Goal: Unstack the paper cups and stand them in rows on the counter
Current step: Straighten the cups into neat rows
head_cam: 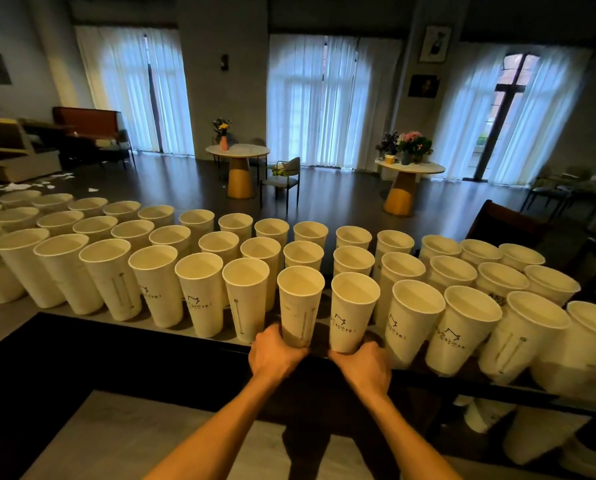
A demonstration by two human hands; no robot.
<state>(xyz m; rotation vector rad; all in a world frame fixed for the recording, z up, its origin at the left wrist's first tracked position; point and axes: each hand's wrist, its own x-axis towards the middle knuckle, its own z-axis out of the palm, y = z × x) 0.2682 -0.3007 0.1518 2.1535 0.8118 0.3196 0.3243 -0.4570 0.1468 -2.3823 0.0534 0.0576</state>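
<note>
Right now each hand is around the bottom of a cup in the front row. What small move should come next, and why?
Probably let go of both. The left hand grips the base of one cup and the right hand another cup; both cups stand upright in line with the front row on the counter, so they look placed. Easing the fingers off gently should keep them from tipping.

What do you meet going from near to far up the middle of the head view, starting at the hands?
Left hand and right hand, each gripping a cup in the near row → middle row → far row → chair → curtains.
</note>
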